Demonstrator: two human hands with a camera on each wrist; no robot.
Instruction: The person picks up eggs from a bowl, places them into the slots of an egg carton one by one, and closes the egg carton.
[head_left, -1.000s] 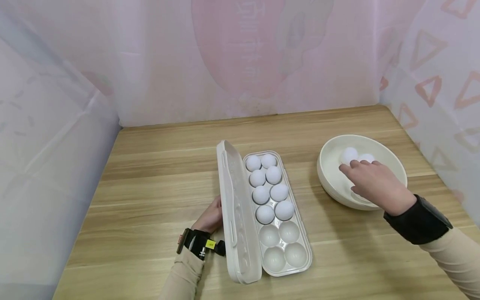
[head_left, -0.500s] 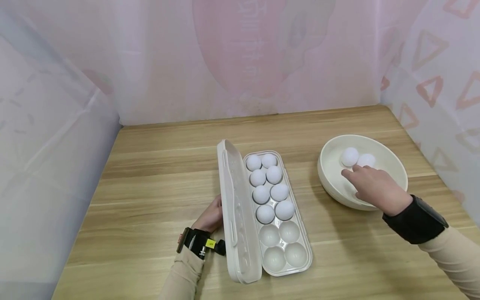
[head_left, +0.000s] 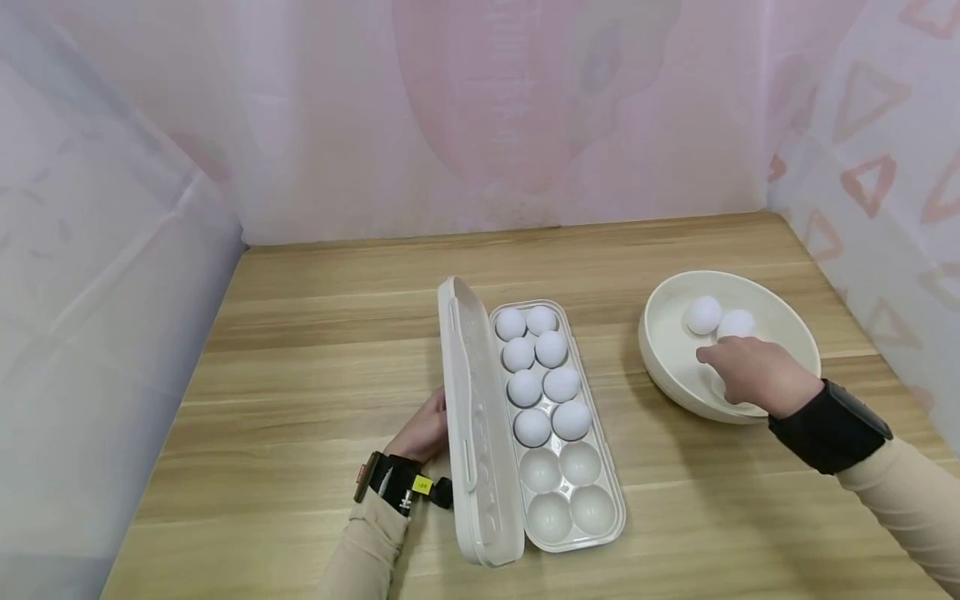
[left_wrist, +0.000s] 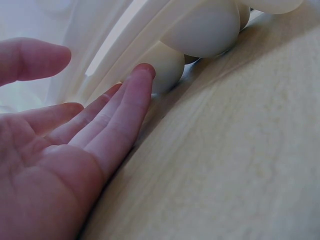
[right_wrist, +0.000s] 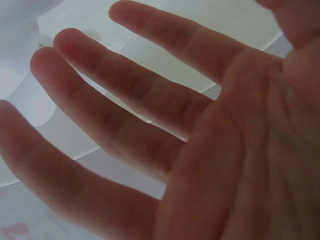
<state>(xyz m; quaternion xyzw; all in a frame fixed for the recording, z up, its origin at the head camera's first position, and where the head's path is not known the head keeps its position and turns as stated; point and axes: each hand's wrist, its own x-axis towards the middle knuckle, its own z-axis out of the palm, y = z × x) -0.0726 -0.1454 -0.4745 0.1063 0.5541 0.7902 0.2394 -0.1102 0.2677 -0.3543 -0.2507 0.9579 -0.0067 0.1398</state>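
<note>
In the head view, an egg carton [head_left: 613,487] lies with its lid [head_left: 459,417] raised on the left. White eggs [head_left: 561,384] fill its far rows, while the two nearest rows of cups are bare. My left hand [head_left: 420,429] rests against the lid's outer side; the left wrist view shows its fingers [left_wrist: 117,117] fairly straight at the carton. My right hand [head_left: 761,375] reaches into a cream bowl [head_left: 663,371] holding white eggs [head_left: 703,315]. Its fingers [right_wrist: 115,120] are spread and loosely bent, gripping nothing, with an egg [right_wrist: 15,55] near the fingertips.
The wooden table [head_left: 315,333] carries both carton and bowl. Printed fabric walls [head_left: 337,125] stand along its back and sides. The bowl sits near the right edge.
The right hand has drawn slightly back and to the right inside the bowl, uncovering more of two eggs. My left hand and the carton stay put.
</note>
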